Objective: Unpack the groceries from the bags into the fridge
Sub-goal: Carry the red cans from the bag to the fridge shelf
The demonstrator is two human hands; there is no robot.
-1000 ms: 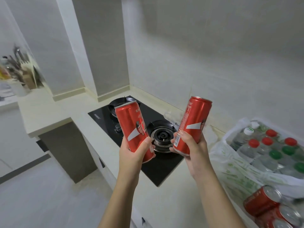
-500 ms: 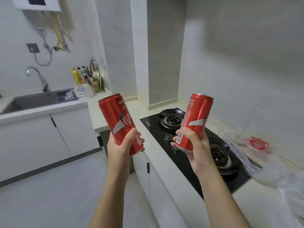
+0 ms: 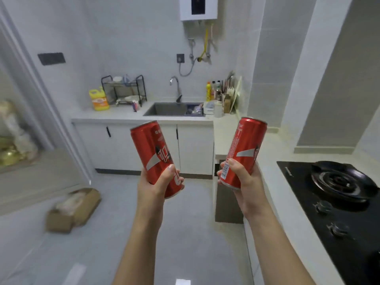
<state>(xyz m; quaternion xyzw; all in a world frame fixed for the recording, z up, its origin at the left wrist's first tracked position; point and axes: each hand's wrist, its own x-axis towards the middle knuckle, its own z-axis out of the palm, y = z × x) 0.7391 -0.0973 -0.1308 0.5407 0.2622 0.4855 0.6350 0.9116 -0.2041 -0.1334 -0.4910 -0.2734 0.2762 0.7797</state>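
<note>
I hold two tall red soda cans out in front of me at chest height. My left hand (image 3: 156,185) grips the lower half of the left red can (image 3: 152,149), which tilts a little to the left. My right hand (image 3: 244,182) is wrapped around the bottom of the right red can (image 3: 249,145), its barcode facing me and its top leaning right. The two cans are apart, over the floor beside the counter. No fridge and no grocery bags are in view.
A black gas hob (image 3: 337,194) sits in the white counter (image 3: 273,161) on my right. Ahead are a sink (image 3: 166,110), a dish rack (image 3: 123,89) and a yellow detergent jug (image 3: 98,98). A cardboard box (image 3: 72,208) lies on the grey floor at left, beside a doorway.
My view has swung left from the hob and the bags of bottles and cans to the sink wall and doorway. Both hands keep the same hold on their cans.
</note>
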